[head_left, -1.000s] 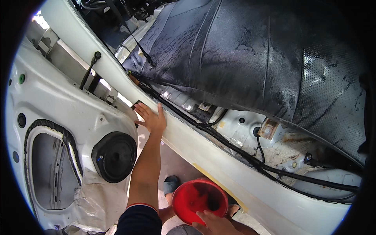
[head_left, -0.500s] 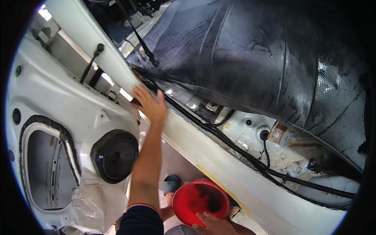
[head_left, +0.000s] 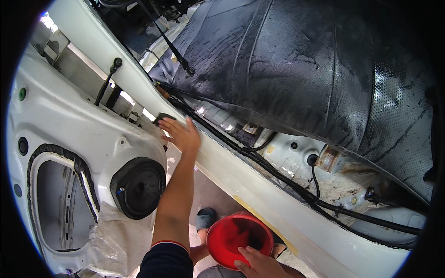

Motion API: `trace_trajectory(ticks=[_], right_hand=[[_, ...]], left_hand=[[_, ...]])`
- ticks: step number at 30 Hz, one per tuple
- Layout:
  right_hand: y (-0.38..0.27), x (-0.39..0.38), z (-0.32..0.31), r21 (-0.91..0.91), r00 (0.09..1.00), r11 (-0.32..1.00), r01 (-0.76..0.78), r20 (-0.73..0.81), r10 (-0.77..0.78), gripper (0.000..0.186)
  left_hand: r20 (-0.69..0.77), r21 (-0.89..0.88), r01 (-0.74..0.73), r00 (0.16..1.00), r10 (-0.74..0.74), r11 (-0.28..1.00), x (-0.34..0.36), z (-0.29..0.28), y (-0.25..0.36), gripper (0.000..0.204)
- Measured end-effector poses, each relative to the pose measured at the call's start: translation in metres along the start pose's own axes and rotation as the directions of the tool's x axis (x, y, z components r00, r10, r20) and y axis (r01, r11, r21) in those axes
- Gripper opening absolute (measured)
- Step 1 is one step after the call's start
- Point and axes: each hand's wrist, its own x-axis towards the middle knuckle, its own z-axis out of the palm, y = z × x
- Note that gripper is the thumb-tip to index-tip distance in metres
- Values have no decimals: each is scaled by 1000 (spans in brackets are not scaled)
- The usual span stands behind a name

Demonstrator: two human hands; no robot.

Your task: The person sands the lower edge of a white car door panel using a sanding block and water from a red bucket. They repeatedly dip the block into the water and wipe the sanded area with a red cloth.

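Note:
My left hand (head_left: 182, 135) lies on the white painted sill (head_left: 222, 172) of a vehicle's door opening, its fingers stretched out and the thumb apart. Just past the fingertips, a small dark flat piece (head_left: 163, 118) shows at the sill's edge; whether the fingers hold it, I cannot make out. Low in front of me, my right hand (head_left: 262, 265) is at the near rim of a red bucket (head_left: 217, 240), fingers extended over its opening. The bucket stands between my legs, and its bottom is partly in shadow.
To the left hangs the white door (head_left: 74, 123) with a round black speaker (head_left: 138, 187) and loose plastic sheeting (head_left: 111, 238). Black cables (head_left: 278, 173) run inside along the sill. A dark floor mat (head_left: 296, 69) is lifted over bare metal. A slipper (head_left: 206, 217) shows beside the bucket.
My left hand has shifted slightly toward me along the sill, and the dark piece now shows beyond its fingertips. My right hand has moved slightly right at the bucket.

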Motion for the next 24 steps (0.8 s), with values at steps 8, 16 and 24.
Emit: trace_trajectory(ticks=[8,16,24], right_hand=[[2,-2,-2,-17,999,999,32,2,-32,63],[-3,2,7,-40,997,997,71,-18,-72,61],[-10,5,9,-32,997,997,69,-36,-70,62]], left_hand=[[76,25,11,997,-13,1000,1,-33,33,87],[305,-10,57,951,-51,998,-31,-36,3,86],[402,11,-83,913,72,997,-98,-45,3,90]])
